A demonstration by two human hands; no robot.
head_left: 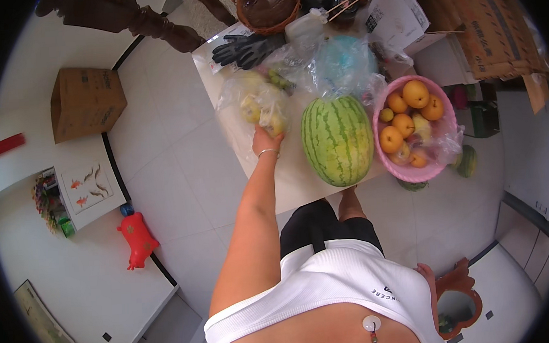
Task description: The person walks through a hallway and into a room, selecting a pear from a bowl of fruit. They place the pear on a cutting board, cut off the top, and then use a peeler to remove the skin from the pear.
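My left hand (pixel 266 140) reaches over the table's left side, its fingers closed round a pale yellow fruit (pixel 275 123) at the near end of a clear plastic bag (pixel 238 92). More yellow fruit shows through the bag; I cannot tell its kind. To the right of this hand lies a large striped watermelon (pixel 338 141). Beyond it a pink basket (pixel 417 174) holds several round orange-yellow fruits (pixel 404 125) and some crumpled plastic. My right hand (pixel 425 270) shows only partly beside my body at the right, away from the table, its fingers mostly hidden.
Dark work gloves (pixel 245 50), a bluish plastic bag (pixel 345 63) and a wicker basket (pixel 270 28) crowd the table's far end. Cardboard boxes (pixel 498 26) stand at the far right. Another watermelon (pixel 467 161) is on the floor. A red toy (pixel 140 239) sits by the left wall.
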